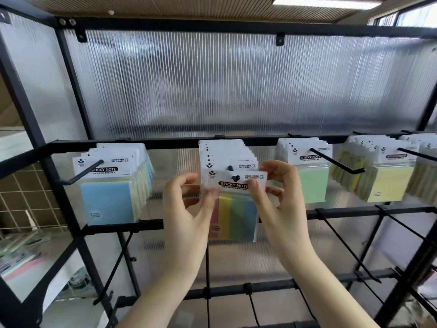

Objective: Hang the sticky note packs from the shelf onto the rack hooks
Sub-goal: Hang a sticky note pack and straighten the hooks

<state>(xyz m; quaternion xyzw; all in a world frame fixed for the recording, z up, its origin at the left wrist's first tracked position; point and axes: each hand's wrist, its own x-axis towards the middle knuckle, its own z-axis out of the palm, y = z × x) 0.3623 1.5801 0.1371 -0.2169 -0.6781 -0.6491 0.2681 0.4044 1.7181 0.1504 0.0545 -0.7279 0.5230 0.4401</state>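
We see both hands on a striped sticky note pack (236,204) at centre hook (229,167), left hand (189,209) pinching header's left edge, right hand (276,197) pinching its right, pack's hole at hook tip, w/ more packs (222,155) hung behind, black rack (165,142).

Bright, even daylight fills my view, helped by a ceiling light panel (327,1) glowing at the top right and a window (412,16) in the corner. The ribbed plastic wall (236,86) behind the rack throws back soft white glare. My hands (233,207) look slightly smeared with motion blur. The wide lens bends the black frame bars (71,95) outward at the edges, and the lower left corner is out of focus.
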